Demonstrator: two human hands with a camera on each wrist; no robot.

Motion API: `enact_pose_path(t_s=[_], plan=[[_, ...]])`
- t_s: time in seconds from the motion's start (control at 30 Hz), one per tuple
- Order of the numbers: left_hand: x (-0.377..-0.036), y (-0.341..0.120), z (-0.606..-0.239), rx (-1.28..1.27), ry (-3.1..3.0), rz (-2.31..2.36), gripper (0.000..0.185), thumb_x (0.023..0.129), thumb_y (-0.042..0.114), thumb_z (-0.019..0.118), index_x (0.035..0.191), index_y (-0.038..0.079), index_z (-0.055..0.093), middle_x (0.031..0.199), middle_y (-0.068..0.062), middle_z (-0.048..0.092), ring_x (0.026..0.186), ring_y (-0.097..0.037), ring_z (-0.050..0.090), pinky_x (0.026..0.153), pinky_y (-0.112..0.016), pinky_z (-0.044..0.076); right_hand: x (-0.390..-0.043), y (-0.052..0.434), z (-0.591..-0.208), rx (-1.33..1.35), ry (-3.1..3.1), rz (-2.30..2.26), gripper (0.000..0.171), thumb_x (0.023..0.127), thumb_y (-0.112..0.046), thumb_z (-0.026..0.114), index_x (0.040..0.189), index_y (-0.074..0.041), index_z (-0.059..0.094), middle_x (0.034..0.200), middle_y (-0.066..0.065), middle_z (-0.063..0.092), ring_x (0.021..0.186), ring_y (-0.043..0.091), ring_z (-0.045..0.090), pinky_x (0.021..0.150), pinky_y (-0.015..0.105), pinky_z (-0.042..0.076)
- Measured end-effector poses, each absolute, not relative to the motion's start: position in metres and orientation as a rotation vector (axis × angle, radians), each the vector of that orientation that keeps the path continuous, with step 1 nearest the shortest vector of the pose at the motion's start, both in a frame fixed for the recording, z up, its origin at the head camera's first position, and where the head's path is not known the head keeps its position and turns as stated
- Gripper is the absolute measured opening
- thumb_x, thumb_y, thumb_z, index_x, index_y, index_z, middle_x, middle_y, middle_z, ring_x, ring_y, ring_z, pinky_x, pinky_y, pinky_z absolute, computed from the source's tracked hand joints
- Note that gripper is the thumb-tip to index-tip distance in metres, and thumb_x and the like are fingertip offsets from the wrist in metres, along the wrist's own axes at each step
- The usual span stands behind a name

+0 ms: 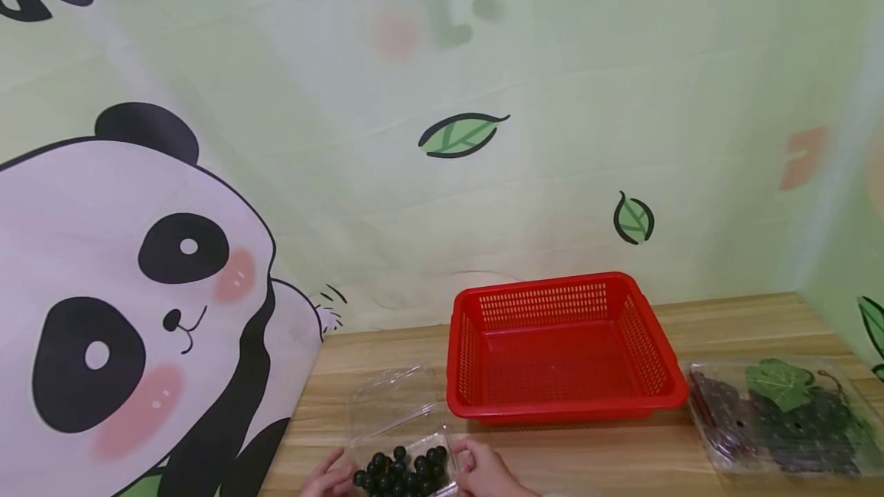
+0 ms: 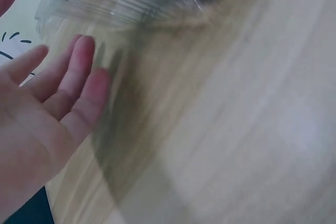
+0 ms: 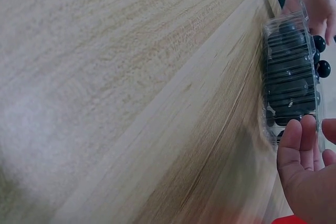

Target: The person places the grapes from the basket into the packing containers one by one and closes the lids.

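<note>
A clear plastic clamshell box (image 1: 445, 443) stands with its lid (image 1: 394, 405) raised at the table's front. Black grapes (image 1: 407, 474) fill it, and some show above the rim. At the box's left side is my left hand (image 1: 331, 474); in the left wrist view its loosely bent fingers (image 2: 79, 72) appear apart from the plastic, holding nothing. My right hand (image 1: 483, 470) is at the other end. In the right wrist view, its fingers (image 3: 293, 140) and thumb (image 3: 329, 129) pinch the box's edge.
Behind and right of the box sits a red plastic basket (image 1: 552, 409) with perforated walls, nothing in it. Farther right lies a closed clear box (image 1: 787, 420) of dark grapes with a green leaf on top. A panda-printed cloth (image 1: 449, 213) hangs behind the wooden table (image 1: 608, 459).
</note>
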State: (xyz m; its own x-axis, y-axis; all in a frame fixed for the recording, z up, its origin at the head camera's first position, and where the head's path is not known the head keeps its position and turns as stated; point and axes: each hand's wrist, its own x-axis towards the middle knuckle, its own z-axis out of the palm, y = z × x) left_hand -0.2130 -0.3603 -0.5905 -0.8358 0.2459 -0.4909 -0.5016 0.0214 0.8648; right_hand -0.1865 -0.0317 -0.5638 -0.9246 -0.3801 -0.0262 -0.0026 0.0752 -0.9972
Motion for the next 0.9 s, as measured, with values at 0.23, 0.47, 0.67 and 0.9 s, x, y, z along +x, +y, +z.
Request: enact_pose_path(t_s=[0.23,0.47,0.67,0.9], plan=[[-0.215,-0.333,-0.546,-0.507,1.945,1.892,0.083,0.087,0.025,0.052,0.136,-0.008,-0.006,0.108,-0.011,0.056,0.095,-0.018,0.055,0.09,-0.046,0.036,-0.186,-0.031,-0.562,-0.388,2.103,-1.909,0.035,0.072,0.007,0.058,0.106,0.009,0.05,0.059,-0.002,0.043,0.048,0.007,0.045,0.045,0.017,0.039],[-0.22,-0.322,-0.54,-0.564,2.032,1.929,0.079,0.087,0.022,0.05,0.137,-0.009,-0.003,0.124,-0.026,0.044,0.093,-0.015,0.057,0.09,-0.045,0.037,-0.187,-0.031,-0.561,-0.399,2.094,-1.918,0.037,0.069,0.009,0.055,0.106,0.009,0.05,0.06,-0.002,0.043,0.05,0.008,0.044,0.046,0.017,0.038],[-0.228,-0.318,-0.54,-0.597,2.074,1.93,0.076,0.088,0.022,0.049,0.135,-0.013,0.001,0.118,-0.024,0.05,0.091,-0.014,0.057,0.088,-0.042,0.041,-0.187,-0.03,-0.563,-0.406,2.112,-1.906,0.04,0.066,0.01,0.054,0.106,0.008,0.05,0.059,-0.002,0.044,0.049,0.008,0.044,0.046,0.017,0.038],[-0.233,-0.313,-0.533,-0.609,2.204,1.931,0.072,0.088,0.022,0.047,0.134,-0.017,0.009,0.109,-0.023,0.055,0.086,-0.012,0.056,0.086,-0.04,0.043,-0.188,-0.03,-0.564,-0.42,2.123,-1.9,0.042,0.065,0.009,0.053,0.106,0.007,0.05,0.06,-0.003,0.043,0.051,0.007,0.043,0.046,0.017,0.036]])
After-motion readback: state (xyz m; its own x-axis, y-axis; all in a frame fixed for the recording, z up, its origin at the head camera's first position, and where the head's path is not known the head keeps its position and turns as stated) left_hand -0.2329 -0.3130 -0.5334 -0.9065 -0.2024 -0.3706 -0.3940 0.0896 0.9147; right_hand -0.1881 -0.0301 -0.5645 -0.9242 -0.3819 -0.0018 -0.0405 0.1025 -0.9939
